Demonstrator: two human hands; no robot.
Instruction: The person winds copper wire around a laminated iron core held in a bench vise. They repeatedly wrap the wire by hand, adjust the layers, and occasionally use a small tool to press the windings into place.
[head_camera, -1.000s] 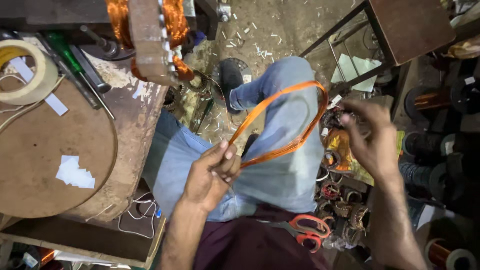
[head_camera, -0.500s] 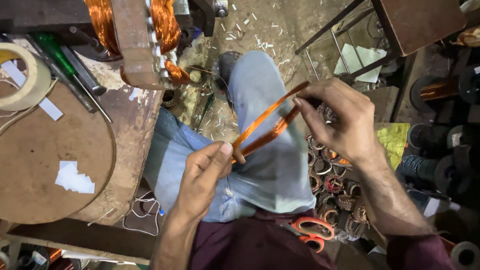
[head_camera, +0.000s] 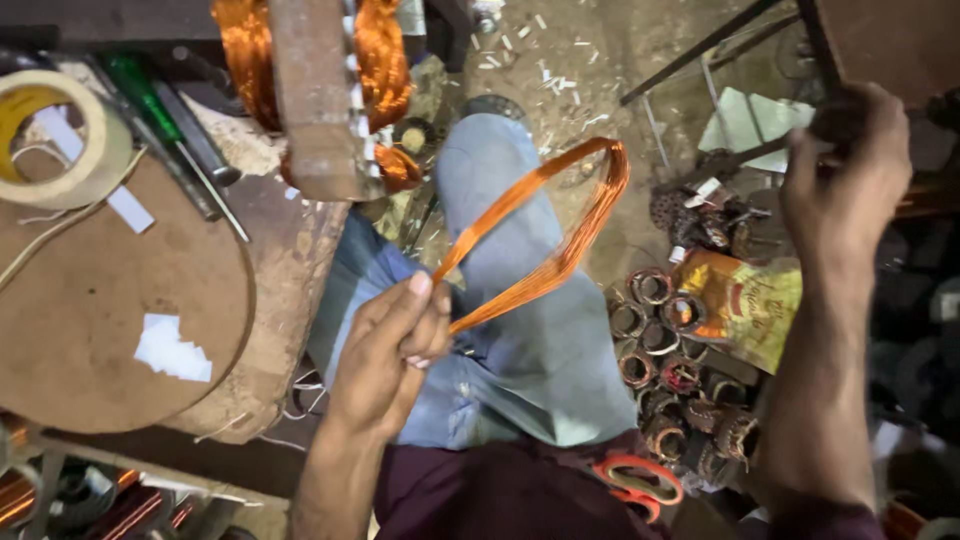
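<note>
Head view: copper wire coil (head_camera: 560, 240) in left hand (head_camera: 395, 350)

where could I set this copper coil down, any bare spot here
The round wooden board is mostly bare between the tape roll and the white paper scrap. Crowded: the floor right of the knee, packed with wound coils and a yellow packet.

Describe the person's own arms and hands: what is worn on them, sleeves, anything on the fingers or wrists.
Both forearms are bare, with no gloves. The left hand shows no ring or watch, and its thumbnail is short and plain. The right hand is slightly blurred; no ring, band or watch shows on it. A dark maroon sleeve edge shows near the right elbow; the same maroon cloth covers the torso.
</note>
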